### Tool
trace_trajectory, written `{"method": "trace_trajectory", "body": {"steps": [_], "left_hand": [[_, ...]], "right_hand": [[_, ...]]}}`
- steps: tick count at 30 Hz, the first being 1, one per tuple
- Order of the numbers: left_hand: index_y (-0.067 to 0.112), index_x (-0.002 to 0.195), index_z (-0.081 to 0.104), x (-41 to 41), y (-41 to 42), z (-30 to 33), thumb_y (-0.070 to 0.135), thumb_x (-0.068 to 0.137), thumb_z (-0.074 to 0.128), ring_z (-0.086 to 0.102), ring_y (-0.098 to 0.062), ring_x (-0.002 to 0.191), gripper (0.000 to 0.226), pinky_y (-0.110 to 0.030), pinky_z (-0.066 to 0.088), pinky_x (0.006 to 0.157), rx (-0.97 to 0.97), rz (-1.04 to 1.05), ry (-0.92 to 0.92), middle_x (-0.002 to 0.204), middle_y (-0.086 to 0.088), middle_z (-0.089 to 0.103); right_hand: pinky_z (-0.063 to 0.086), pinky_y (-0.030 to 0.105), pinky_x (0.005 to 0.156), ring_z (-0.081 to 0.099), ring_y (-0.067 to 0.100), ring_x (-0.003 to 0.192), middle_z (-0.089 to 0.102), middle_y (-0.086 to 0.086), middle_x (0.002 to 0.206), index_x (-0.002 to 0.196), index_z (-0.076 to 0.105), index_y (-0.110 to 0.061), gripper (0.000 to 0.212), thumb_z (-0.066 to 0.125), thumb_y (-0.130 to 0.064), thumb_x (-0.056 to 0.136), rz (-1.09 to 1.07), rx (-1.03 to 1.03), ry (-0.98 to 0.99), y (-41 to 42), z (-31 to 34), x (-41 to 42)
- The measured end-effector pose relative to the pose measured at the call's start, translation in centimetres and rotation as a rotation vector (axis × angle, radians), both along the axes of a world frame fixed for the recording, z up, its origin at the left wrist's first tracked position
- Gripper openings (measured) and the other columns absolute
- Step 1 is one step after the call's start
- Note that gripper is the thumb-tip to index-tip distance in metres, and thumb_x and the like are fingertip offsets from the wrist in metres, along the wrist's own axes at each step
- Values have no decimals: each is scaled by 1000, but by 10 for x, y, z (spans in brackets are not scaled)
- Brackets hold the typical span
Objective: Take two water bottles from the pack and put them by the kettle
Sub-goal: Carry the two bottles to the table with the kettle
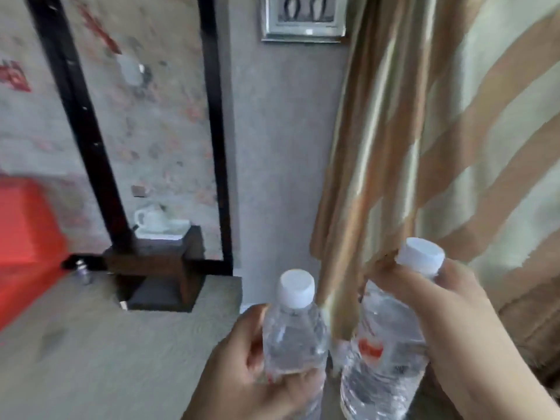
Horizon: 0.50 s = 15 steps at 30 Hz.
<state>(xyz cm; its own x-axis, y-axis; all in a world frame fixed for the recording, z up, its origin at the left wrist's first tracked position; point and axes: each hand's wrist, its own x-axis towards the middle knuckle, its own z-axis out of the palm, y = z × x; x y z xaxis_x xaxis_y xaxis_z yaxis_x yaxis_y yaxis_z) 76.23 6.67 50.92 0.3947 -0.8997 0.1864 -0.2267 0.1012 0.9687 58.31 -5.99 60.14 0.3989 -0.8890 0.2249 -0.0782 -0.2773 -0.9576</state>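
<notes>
I hold two clear water bottles with white caps, both upright and raised above the floor at the bottom of the head view. My left hand (242, 371) grips the body of the left bottle (295, 328). My right hand (460, 322) grips the right bottle (385, 338), which has a red label, near its neck and shoulder. The two bottles stand close together without touching. Far off at the left a white kettle-like pot (151, 219) sits on a white tray on a dark wooden stand (157, 262). The pack is out of sight.
A striped tan and cream curtain (409, 131) hangs just behind the bottles at the right. A black-framed partition (91, 131) and a grey wall pillar (272, 147) stand ahead. A red surface (24, 231) lies at the left. Pale wood floor (91, 344) spreads below.
</notes>
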Motion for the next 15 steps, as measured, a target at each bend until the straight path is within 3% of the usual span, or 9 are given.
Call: {"method": "trace_trajectory", "body": {"steps": [2, 5, 7, 9, 12, 15], "left_hand": [[63, 112, 60, 76, 18, -7, 55, 54, 92, 70, 11, 97, 67, -7, 53, 81, -48, 87, -65, 110, 31, 73], [42, 124, 65, 183, 39, -4, 54, 62, 94, 76, -21, 102, 70, -44, 61, 88, -139, 264, 40, 111, -2, 78], [34, 127, 65, 244, 47, -1, 53, 63, 95, 75, -29, 100, 74, -58, 59, 89, -147, 313, 76, 107, -9, 78], [33, 124, 66, 297, 50, 0, 51, 65, 94, 76, -27, 99, 68, -49, 60, 84, -157, 355, 75, 106, -10, 78], [32, 115, 71, 371, 45, -2, 35, 68, 92, 77, -17, 94, 52, -25, 61, 73, -150, 421, 104, 103, -6, 79], [34, 113, 72, 442, 32, -8, 31, 70, 89, 77, -17, 97, 47, -21, 60, 73, -146, 455, 100, 107, -4, 79]], "right_hand": [[48, 44, 67, 66, 24, 65, 71, 27, 75, 95, 67, 0, 56, 74, -45, 62, 80, 22, -9, -4, -4, 92], [51, 46, 65, 68, 44, 64, 67, 34, 88, 94, 65, 0, 55, 71, -45, 65, 185, -6, 23, -5, -3, 210], [50, 44, 65, 67, 36, 61, 67, 32, 85, 92, 65, -1, 52, 70, -45, 64, 243, -16, 17, -6, 0, 279], [49, 43, 64, 64, 25, 62, 66, 28, 78, 89, 64, -2, 50, 70, -45, 64, 298, -11, 18, -7, 1, 342], [49, 38, 60, 66, 29, 60, 68, 26, 81, 90, 63, -3, 42, 70, -39, 70, 357, 12, 18, -15, -4, 430], [49, 33, 56, 63, 18, 59, 66, 13, 69, 87, 64, -7, 35, 71, -37, 71, 416, 29, 1, -30, -15, 520]]}}
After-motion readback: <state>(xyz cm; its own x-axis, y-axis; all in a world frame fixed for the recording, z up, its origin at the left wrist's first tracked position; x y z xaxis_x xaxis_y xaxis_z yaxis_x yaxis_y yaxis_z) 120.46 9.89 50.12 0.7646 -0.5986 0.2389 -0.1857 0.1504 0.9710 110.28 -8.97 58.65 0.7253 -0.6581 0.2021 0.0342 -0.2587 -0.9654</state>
